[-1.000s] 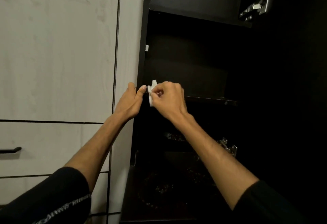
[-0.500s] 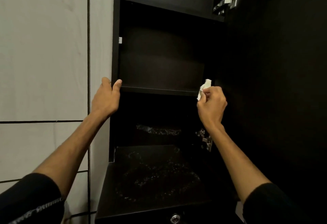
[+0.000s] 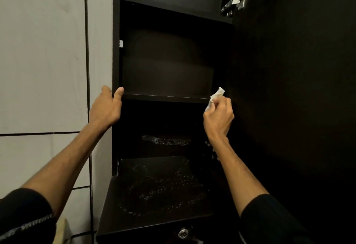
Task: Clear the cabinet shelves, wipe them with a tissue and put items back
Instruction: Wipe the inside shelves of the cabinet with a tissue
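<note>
Dark cabinet (image 3: 173, 60), matte near-black board, tall and narrow, standing open beside pale, faintly grained wall panels (image 3: 42, 51) split by thin dark seams. 2 shelves show clearly: an upper one near the top and a middle shelf (image 3: 165, 97), a thin flat board whose front edge runs left to right, almost level, catching a fine line of light. Nothing can be made out on either shelf in the dim light.

Tissue (image 3: 215, 96): white, crumpled, soft-looking wad, roughly elongated. Its long axis tilts up and to the right, free end pointing toward the cabinet's upper right. It sits at the right end of the middle shelf's front edge; whether it touches the edge is hard to tell.

Right hand (image 3: 218, 116): fingers curled into a loose fist, pinching the lower part of the tissue between thumb and fingers, back of hand toward camera.

Left hand (image 3: 106, 107): on the cabinet's left front edge at shelf height, thumb hooked over the left end of the shelf, fingers wrapped round the outer side of the panel.

Below, a dark glossy surface (image 3: 154, 195) with speckled highlights, texture unclear. A metal hinge (image 3: 235, 1) at upper right; a small round metal lock (image 3: 183, 233) at the bottom. Both sleeves black.
</note>
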